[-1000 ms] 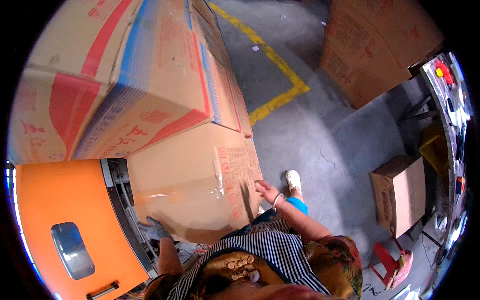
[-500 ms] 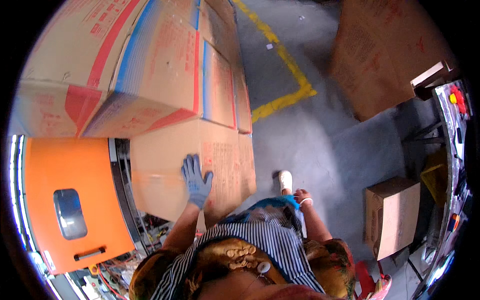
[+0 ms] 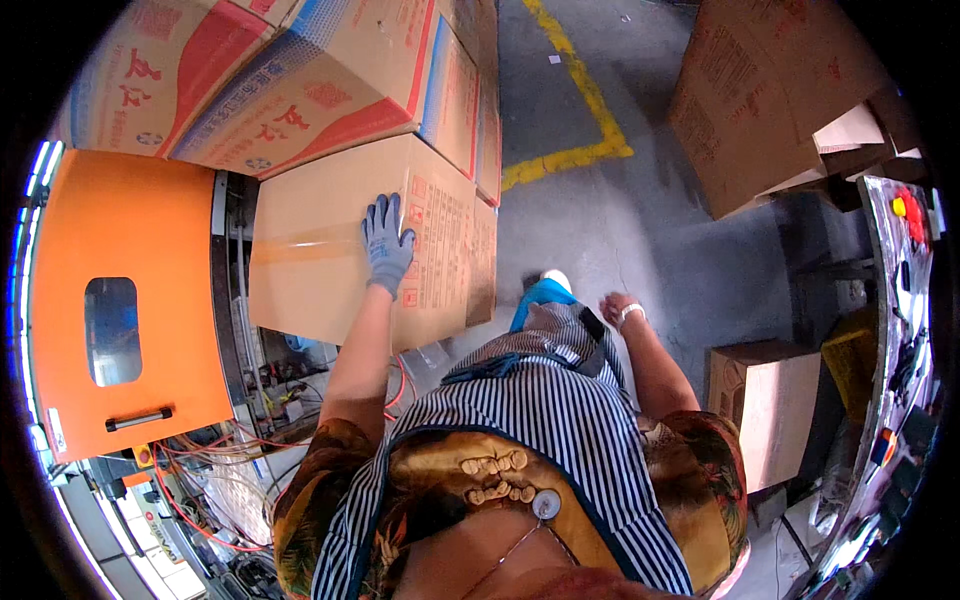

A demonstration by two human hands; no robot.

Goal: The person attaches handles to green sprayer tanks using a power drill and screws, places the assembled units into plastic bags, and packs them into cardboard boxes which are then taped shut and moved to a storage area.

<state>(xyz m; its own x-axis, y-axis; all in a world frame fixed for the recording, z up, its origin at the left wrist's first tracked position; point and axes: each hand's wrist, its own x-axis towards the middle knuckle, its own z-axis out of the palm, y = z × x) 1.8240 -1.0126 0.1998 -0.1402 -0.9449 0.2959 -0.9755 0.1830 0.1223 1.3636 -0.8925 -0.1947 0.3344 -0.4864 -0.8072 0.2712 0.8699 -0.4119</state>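
Note:
My left hand (image 3: 386,246), in a grey-blue work glove, lies flat with its fingers spread on a plain brown carton (image 3: 310,235) closed with clear tape. The thumb reaches toward the edge of the side that bears red print. My bare right hand (image 3: 620,309) hangs beside my right hip over the floor, a white band on its wrist. Its fingers are loosely bent, and nothing shows in them. Against the far side of the plain carton stand large cartons (image 3: 330,95) with red and blue bands, stacked together.
On the left stands a machine with an orange door (image 3: 180,330); cables and red hoses (image 3: 210,455) lie below it. A yellow line (image 3: 590,100) marks the grey floor ahead. To the right are a big carton (image 3: 745,110), a smaller box (image 3: 765,410) and a cluttered bench (image 3: 905,290).
My left hand stays flat on the plain carton. My right hand has swung forward and slightly right. The view has shifted, and the white shoe shows less, partly hidden behind my clothing.

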